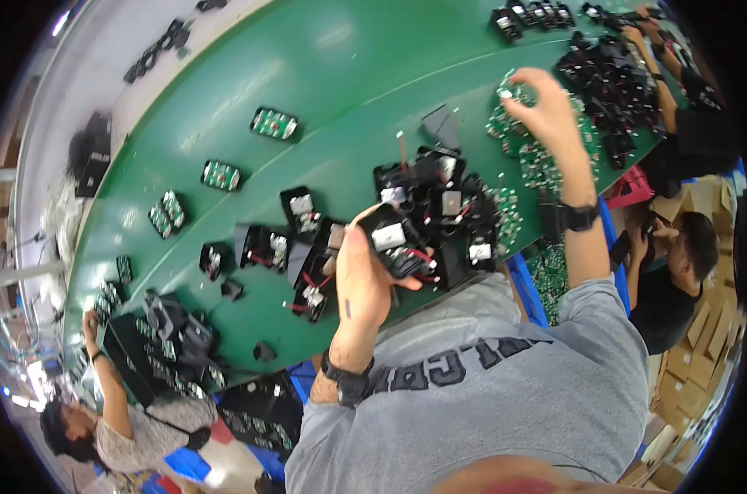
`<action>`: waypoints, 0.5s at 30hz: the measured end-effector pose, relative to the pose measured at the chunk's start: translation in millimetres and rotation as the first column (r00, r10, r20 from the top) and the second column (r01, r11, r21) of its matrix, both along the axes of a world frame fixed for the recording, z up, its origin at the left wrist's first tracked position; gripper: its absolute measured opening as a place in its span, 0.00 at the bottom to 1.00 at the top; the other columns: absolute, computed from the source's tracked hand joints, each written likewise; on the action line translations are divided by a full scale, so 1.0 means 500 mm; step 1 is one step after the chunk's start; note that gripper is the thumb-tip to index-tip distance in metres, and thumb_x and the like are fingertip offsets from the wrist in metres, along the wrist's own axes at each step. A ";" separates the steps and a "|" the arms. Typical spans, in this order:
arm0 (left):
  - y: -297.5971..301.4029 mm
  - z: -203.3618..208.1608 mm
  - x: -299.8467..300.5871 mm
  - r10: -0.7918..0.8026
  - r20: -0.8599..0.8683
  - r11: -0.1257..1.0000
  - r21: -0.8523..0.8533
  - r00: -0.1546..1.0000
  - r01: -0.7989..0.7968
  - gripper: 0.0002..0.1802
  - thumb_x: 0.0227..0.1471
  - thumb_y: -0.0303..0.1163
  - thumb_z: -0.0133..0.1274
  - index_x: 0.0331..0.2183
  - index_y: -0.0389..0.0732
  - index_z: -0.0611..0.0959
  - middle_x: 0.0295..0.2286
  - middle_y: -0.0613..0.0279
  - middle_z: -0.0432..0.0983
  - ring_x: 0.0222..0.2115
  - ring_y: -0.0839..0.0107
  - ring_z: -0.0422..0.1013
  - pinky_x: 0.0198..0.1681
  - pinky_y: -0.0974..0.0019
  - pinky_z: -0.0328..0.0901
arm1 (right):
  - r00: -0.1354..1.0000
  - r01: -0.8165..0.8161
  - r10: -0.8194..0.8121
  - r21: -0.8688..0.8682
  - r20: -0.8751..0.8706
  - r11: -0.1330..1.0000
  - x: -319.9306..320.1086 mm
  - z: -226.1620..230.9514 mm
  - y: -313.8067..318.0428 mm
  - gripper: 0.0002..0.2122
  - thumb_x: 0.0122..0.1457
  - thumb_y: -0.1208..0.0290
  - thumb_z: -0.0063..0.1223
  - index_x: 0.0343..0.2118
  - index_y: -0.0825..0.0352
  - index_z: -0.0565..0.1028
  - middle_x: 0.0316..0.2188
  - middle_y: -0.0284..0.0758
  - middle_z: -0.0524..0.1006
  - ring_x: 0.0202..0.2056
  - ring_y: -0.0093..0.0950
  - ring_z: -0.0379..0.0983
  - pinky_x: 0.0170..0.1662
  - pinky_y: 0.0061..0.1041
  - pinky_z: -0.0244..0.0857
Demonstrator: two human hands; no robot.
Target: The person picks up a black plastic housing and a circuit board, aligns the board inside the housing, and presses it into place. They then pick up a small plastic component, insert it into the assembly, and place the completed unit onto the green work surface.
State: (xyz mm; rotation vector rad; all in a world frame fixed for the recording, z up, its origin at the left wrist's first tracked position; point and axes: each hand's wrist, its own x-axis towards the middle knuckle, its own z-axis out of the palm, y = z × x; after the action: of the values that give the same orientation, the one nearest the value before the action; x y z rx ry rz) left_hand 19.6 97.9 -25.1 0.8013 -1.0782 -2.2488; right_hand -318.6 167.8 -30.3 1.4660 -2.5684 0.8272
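My left hand [363, 284] is closed around a black plastic housing [384, 240], tilted up, with a white block and red wires inside. Close beyond it lies a heap of similar black housings [450, 202], some with red wires sticking out. My right hand [546, 111] reaches out over a pile of small green circuit boards [541, 165]. Its thumb and forefinger curve apart at the pile's far left side, near some boards. Nothing is plainly gripped between them.
Filled housings with green boards [274, 123] stand apart on the green table [332, 99]. A dense heap of black parts [608, 82] lies at the far right. Co-workers [102, 428] sit at the left and right. Below the right forearm, a blue bin [528, 290] holds boards.
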 end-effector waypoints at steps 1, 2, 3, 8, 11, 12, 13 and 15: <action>-0.004 0.004 -0.002 -0.015 -0.049 0.999 0.032 0.999 0.016 0.39 0.61 0.61 0.30 0.54 0.34 0.68 0.34 0.55 0.76 0.29 0.62 0.78 0.14 0.73 0.69 | 0.994 -0.089 0.096 -0.139 0.045 0.986 0.028 0.029 0.002 0.18 0.48 0.64 0.61 0.39 0.69 0.76 0.49 0.39 0.74 0.51 0.34 0.70 0.55 0.29 0.61; -0.006 -0.001 -0.004 -0.004 -0.054 0.999 0.053 0.999 0.006 0.39 0.61 0.61 0.29 0.54 0.33 0.68 0.34 0.55 0.76 0.30 0.60 0.78 0.14 0.73 0.70 | 0.977 -0.172 0.200 -0.280 0.075 0.944 0.062 0.059 0.013 0.18 0.47 0.65 0.62 0.40 0.68 0.76 0.51 0.40 0.74 0.52 0.34 0.70 0.55 0.30 0.61; -0.007 0.001 -0.006 0.010 -0.046 0.999 0.044 0.999 -0.008 0.40 0.61 0.61 0.29 0.54 0.33 0.68 0.34 0.54 0.76 0.30 0.59 0.78 0.14 0.73 0.70 | 0.917 -0.269 0.361 -0.400 0.172 0.876 0.100 0.076 0.022 0.18 0.47 0.65 0.62 0.40 0.67 0.76 0.51 0.43 0.73 0.53 0.37 0.69 0.56 0.34 0.60; -0.017 0.016 -0.013 -0.046 -0.133 0.997 0.050 0.990 0.053 0.37 0.62 0.57 0.33 0.53 0.31 0.64 0.38 0.48 0.76 0.32 0.62 0.79 0.19 0.73 0.74 | 0.677 -0.646 0.736 -0.481 -0.003 0.593 0.272 0.114 0.057 0.21 0.37 0.71 0.70 0.37 0.64 0.75 0.49 0.46 0.74 0.49 0.42 0.72 0.54 0.44 0.62; -0.016 0.014 -0.012 -0.035 -0.121 0.998 0.048 0.992 0.041 0.37 0.62 0.58 0.33 0.53 0.31 0.65 0.38 0.49 0.77 0.31 0.64 0.79 0.19 0.73 0.74 | 0.705 -0.592 0.709 -0.539 0.014 0.599 0.310 0.093 0.045 0.21 0.38 0.68 0.71 0.37 0.62 0.75 0.47 0.45 0.76 0.49 0.43 0.72 0.54 0.46 0.61; -0.014 0.014 -0.011 -0.035 -0.118 0.998 0.052 0.992 0.042 0.37 0.62 0.58 0.33 0.53 0.31 0.65 0.38 0.49 0.77 0.31 0.64 0.79 0.19 0.73 0.74 | 0.706 -0.590 0.708 -0.538 0.018 0.602 0.310 0.091 0.045 0.21 0.38 0.68 0.71 0.37 0.62 0.75 0.47 0.45 0.76 0.49 0.43 0.72 0.54 0.46 0.61; -0.014 0.016 -0.010 -0.033 -0.099 0.998 0.045 0.995 0.038 0.37 0.62 0.58 0.33 0.53 0.31 0.65 0.38 0.49 0.77 0.31 0.64 0.79 0.19 0.73 0.74 | 0.711 -0.595 0.703 -0.524 0.011 0.610 0.310 0.090 0.044 0.21 0.38 0.68 0.71 0.37 0.62 0.76 0.47 0.44 0.76 0.49 0.43 0.72 0.54 0.46 0.61; -0.012 0.016 -0.009 -0.018 -0.079 0.998 0.053 0.997 0.022 0.37 0.62 0.58 0.33 0.53 0.32 0.65 0.37 0.51 0.77 0.29 0.66 0.79 0.18 0.72 0.75 | 0.713 -0.611 0.701 -0.502 -0.012 0.612 0.311 0.089 0.039 0.21 0.37 0.68 0.71 0.37 0.61 0.76 0.48 0.43 0.76 0.49 0.43 0.72 0.54 0.46 0.61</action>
State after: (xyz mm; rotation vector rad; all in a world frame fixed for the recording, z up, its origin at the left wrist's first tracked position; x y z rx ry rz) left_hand 15.0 92.0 -16.8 0.7202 -0.9975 -2.3143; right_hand -163.1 187.3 14.0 2.2399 -1.6306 1.6029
